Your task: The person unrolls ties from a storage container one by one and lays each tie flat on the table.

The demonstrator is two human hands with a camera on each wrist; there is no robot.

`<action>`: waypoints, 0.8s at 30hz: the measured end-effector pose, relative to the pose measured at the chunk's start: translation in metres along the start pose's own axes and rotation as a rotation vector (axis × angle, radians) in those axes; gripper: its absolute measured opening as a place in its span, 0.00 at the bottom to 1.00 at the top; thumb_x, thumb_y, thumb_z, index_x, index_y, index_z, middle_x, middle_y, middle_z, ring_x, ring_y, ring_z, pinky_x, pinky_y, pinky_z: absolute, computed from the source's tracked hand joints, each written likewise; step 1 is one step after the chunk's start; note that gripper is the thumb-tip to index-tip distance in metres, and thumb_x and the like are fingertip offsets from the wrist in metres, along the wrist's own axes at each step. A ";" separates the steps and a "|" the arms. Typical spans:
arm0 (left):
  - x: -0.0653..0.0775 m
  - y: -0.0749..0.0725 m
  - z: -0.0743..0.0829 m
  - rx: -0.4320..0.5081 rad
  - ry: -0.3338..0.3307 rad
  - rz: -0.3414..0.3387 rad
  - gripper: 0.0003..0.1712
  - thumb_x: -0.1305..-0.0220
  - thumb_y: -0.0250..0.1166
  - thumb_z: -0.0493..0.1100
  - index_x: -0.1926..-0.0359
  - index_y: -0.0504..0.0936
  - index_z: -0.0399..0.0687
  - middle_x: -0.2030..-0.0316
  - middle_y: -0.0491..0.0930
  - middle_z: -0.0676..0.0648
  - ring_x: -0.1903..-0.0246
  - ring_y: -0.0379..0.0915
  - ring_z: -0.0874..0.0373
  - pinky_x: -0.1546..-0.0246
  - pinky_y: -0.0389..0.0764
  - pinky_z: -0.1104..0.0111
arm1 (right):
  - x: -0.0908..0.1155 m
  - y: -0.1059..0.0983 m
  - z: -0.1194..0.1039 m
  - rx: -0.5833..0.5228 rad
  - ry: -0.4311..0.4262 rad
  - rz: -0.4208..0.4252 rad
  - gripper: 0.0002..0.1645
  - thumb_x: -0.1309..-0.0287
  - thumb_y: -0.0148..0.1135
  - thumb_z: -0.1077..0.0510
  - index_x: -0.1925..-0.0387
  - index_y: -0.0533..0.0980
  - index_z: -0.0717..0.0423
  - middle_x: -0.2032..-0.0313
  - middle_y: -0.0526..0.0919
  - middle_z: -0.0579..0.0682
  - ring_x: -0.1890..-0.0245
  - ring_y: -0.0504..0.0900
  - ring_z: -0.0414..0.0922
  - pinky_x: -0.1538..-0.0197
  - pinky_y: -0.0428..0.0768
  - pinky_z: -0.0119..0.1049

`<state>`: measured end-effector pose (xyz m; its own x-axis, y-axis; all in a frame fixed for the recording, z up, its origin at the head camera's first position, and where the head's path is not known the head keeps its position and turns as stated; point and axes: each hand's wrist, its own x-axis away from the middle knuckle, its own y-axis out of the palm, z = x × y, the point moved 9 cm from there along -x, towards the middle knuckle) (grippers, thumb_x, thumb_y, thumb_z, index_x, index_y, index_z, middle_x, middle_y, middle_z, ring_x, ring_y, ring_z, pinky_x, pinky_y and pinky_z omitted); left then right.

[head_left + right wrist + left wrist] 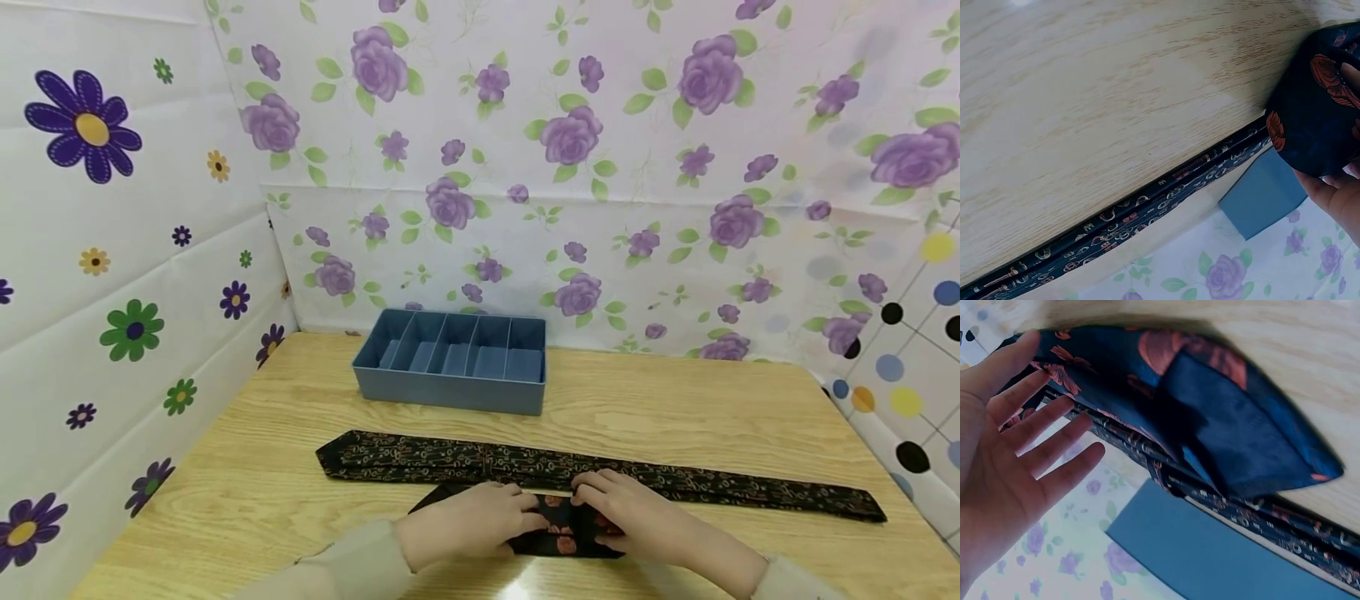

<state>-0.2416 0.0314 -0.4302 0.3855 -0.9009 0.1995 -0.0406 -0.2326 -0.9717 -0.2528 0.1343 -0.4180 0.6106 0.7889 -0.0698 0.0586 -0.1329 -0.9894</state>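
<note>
A dark necktie with red flowers (558,525) lies folded at the table's near side, between both hands. My left hand (480,518) touches its left part; in the left wrist view the fingers are straight and spread beside the cloth, and the tie's pointed end (1229,431) extends away from them. My right hand (633,515) holds the other end, where the cloth bends into a rounded fold (1316,119) between thumb and fingers. Just beyond, a second necktie, black with a small gold pattern (420,454), is stretched out lengthwise, its wide tip at the left.
A blue-grey box with several compartments (450,390) stands behind the ties, left of centre. The wooden table (675,400) meets flowered cloth walls (480,167) at the back and left, and a dotted cloth (907,400) at the right.
</note>
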 end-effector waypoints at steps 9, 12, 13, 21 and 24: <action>-0.012 0.003 0.007 0.008 0.052 0.024 0.35 0.37 0.59 0.58 0.30 0.61 0.62 0.32 0.63 0.55 0.36 0.64 0.61 0.41 0.72 0.70 | 0.001 -0.002 -0.002 -0.023 -0.032 0.029 0.26 0.51 0.71 0.53 0.49 0.75 0.47 0.48 0.76 0.49 0.52 0.77 0.46 0.53 0.79 0.43; -0.015 0.006 0.009 -0.006 0.056 0.015 0.36 0.36 0.57 0.59 0.29 0.59 0.61 0.30 0.59 0.54 0.33 0.59 0.61 0.39 0.70 0.70 | 0.001 -0.002 -0.001 -0.025 -0.030 0.027 0.28 0.51 0.71 0.53 0.46 0.74 0.44 0.47 0.76 0.49 0.51 0.77 0.47 0.53 0.80 0.44; -0.016 0.008 0.009 0.002 0.055 0.002 0.36 0.36 0.57 0.59 0.29 0.58 0.61 0.30 0.58 0.54 0.32 0.57 0.61 0.39 0.69 0.71 | 0.002 -0.002 0.000 -0.026 -0.028 0.026 0.28 0.51 0.71 0.53 0.46 0.74 0.43 0.47 0.76 0.49 0.51 0.77 0.47 0.53 0.80 0.44; -0.022 0.013 0.010 0.111 0.028 -0.083 0.34 0.33 0.54 0.58 0.29 0.58 0.60 0.29 0.56 0.53 0.31 0.57 0.58 0.40 0.70 0.74 | 0.004 -0.002 0.002 0.001 -0.028 0.021 0.29 0.52 0.72 0.50 0.46 0.74 0.44 0.48 0.75 0.51 0.53 0.77 0.48 0.55 0.80 0.44; -0.023 0.012 0.010 0.142 0.019 -0.101 0.33 0.33 0.53 0.57 0.29 0.59 0.59 0.29 0.57 0.53 0.32 0.58 0.58 0.39 0.69 0.73 | 0.006 -0.003 0.001 0.039 -0.049 0.047 0.28 0.54 0.73 0.51 0.50 0.74 0.47 0.47 0.76 0.51 0.51 0.77 0.48 0.53 0.80 0.45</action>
<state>-0.2412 0.0530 -0.4473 0.3635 -0.8828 0.2977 0.1283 -0.2691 -0.9545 -0.2504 0.1402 -0.4157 0.5726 0.8109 -0.1210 -0.0003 -0.1474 -0.9891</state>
